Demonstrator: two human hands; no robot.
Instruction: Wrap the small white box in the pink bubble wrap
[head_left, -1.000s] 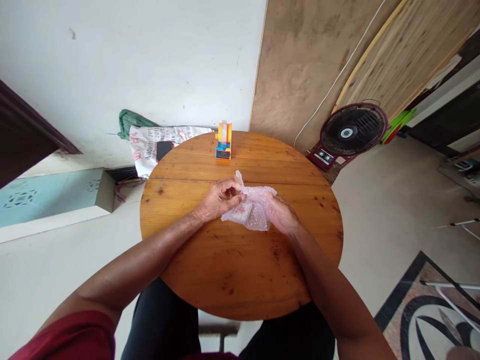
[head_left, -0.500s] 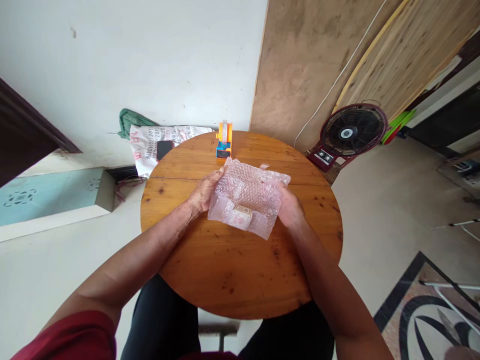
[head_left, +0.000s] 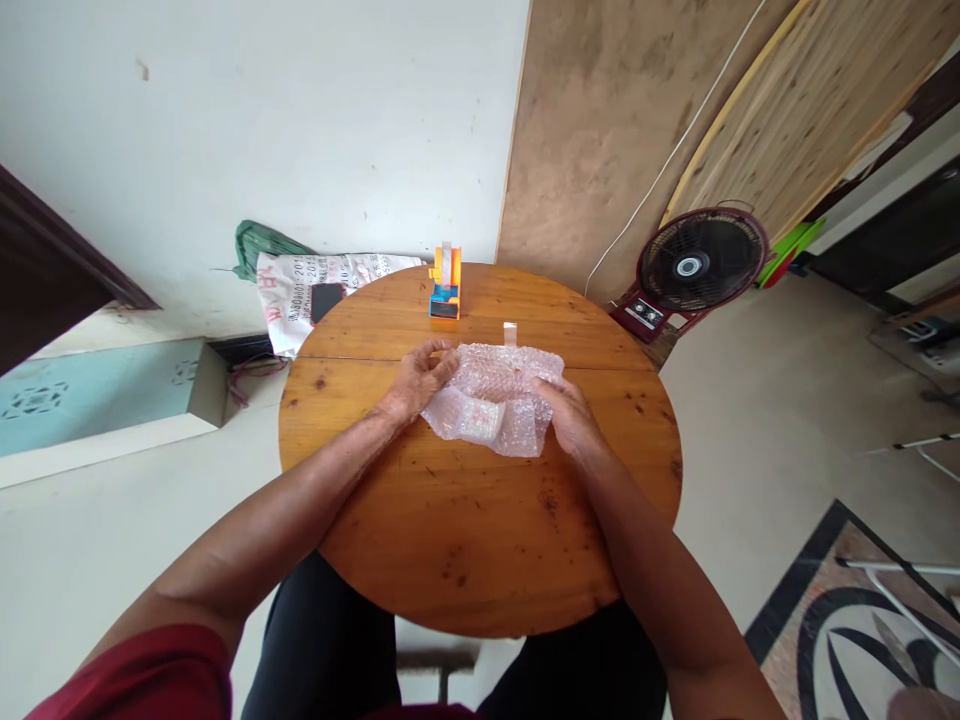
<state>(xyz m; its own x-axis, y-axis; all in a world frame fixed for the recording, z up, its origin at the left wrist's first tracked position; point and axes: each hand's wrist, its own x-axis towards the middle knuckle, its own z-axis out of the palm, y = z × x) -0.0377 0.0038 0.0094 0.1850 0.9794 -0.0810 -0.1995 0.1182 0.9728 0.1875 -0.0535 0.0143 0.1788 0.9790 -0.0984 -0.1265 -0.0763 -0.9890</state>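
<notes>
Clear bubble wrap [head_left: 504, 382] lies over the middle of the round wooden table [head_left: 450, 540]. Through its near part shows a small whitish box [head_left: 482, 418], its markings too blurred to read. My left hand [head_left: 421, 380] grips the wrap's left edge between thumb and fingers. At the right edge, my right hand [head_left: 568, 408] holds the wrap, thumb on top. A short strip of clear tape [head_left: 511, 334] sticks out past the far edge of the wrap. An orange and blue tape dispenser [head_left: 446, 283] stands at the table's far side.
Behind the table's left edge are a printed white sack [head_left: 289, 290] and a dark flat object [head_left: 326, 300]. A fan [head_left: 686, 266] stands beyond the right edge. A white wall and a wooden board rise behind.
Both hands have brought the bubble wrap lower and flatter toward the table; its near edge has folded up. The tape strip at the far edge now shows more clearly.
</notes>
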